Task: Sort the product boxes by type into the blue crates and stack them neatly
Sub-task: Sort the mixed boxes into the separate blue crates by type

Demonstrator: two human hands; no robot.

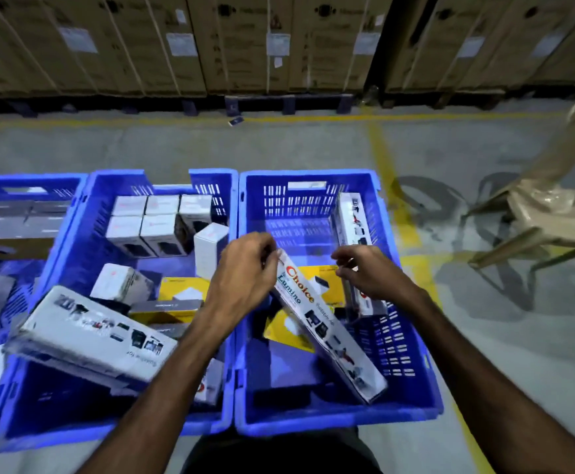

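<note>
L hand (241, 268) pinches top end of a long white box (327, 325) w/ red "Choice" + blue "Lumino" print and small product pics, tilted diagonally inside the right blue crate (412, 336) over yellow boxes (289, 331). R hand (370, 271) has fingers curled on a similar long box (359, 295) standing by crate's right wall; exact grip blurred. Middle crate (84, 234) holds small white boxes (146, 224), some stacked at back.
</note>
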